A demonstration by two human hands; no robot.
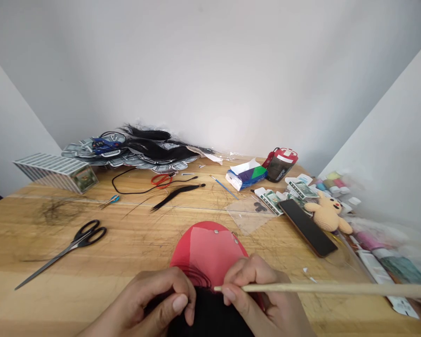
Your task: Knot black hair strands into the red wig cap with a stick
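Note:
At the bottom centre lies a red rounded form (210,228) with a lighter pink patch and a few small silver pins on its far edge. A black mass (210,316) covers its near part. My left hand (161,299) is closed at the left of this mass, thumb against curled fingers; several thin dark strands (198,276) loop out beside its fingertips. In a pinch, my right hand (257,295) holds a long pale wooden stick (323,289), its narrow tip pointing left over the border of red and black.
Black-handled scissors (89,234) lie at left, near loose hair (61,210) and a striped box (56,171). Black hair bundles (157,150) lie at the back. Right are a tissue pack (247,175), a cup (282,166), a phone (307,227), a crocheted toy (328,213) and bagged bottles (389,252).

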